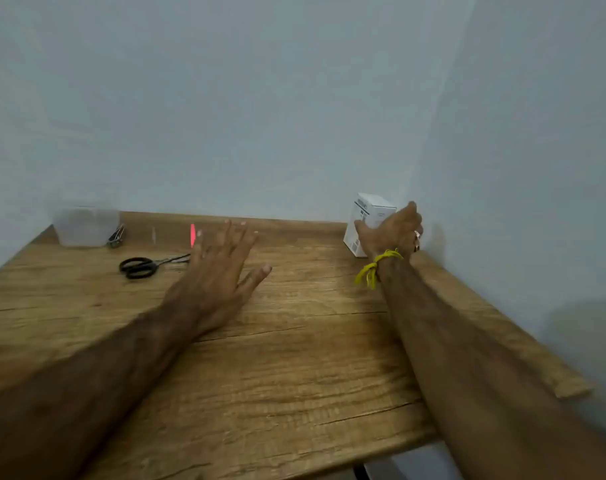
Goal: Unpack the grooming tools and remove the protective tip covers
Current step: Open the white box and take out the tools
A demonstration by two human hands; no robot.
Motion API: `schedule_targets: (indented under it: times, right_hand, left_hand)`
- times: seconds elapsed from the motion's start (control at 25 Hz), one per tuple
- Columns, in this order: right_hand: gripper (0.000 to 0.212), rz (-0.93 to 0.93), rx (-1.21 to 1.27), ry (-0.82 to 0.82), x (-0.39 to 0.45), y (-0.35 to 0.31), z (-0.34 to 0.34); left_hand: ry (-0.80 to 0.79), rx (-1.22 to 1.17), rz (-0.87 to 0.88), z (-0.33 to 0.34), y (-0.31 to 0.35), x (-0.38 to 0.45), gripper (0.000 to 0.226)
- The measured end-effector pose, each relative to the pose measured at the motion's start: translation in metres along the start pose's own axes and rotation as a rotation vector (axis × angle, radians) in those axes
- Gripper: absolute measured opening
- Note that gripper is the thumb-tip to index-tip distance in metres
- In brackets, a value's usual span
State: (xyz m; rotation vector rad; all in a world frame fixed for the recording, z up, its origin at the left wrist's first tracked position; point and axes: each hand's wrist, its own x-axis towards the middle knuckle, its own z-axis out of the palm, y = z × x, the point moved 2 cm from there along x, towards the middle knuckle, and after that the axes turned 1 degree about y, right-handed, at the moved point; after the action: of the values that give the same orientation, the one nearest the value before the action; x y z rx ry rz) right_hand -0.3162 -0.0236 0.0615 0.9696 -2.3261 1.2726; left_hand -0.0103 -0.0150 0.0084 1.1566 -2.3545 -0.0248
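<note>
Head view, start of unpacking. I am taking the white box (369, 220) as landmark: it is standing upright at the far right corner of the wooden counter (294, 358), close against the side wall, with its long axis vertical. I am wrapping my right hand (393, 230) around the near right side of this box; the thumb is lying on the front face and the fingers are curling behind, so the hand is clamped on the box, which appears to be still resting on the counter. A yellow thread (376, 268) is circling that wrist. My left hand (222, 261) is hovering well to the left of the box, fingers spread apart and gripping nothing. Farther left of the box, black scissors (145, 266) are lying flat, their blades pointing back toward the box; a small red item (192, 234), too blurred to identify, is lying beyond the left fingertips; a nail clipper (116, 236) and a clear plastic tub (87, 225) are sitting at the far left. In my judgement the right hand, being the nearer, is drawing the box toward me, and the free left hand must travel rightward to open it.
</note>
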Motion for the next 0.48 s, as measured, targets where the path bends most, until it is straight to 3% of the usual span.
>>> schedule_targets:
  times: [0.08,0.2,0.36,0.48]
  right_hand:
    - [0.103,0.099,0.107,-0.103,0.008,-0.004,0.012]
    - [0.077,0.171,0.261,-0.075,0.005,-0.009,0.028]
    - [0.069,0.069,0.394,-0.017,-0.026,-0.038,0.022]
    - [0.069,-0.077,0.552,-0.112,-0.063,-0.065,0.004]
  left_hand:
    - [0.019,-0.016,-0.008,-0.003,-0.005,0.001,0.086]
    - [0.016,-0.032,-0.007,-0.005,-0.006,0.001,0.084]
    - [0.104,-0.124,0.01,-0.013,-0.008,0.0,0.085]
    - [0.23,-0.243,0.009,-0.023,0.002,-0.003,0.092]
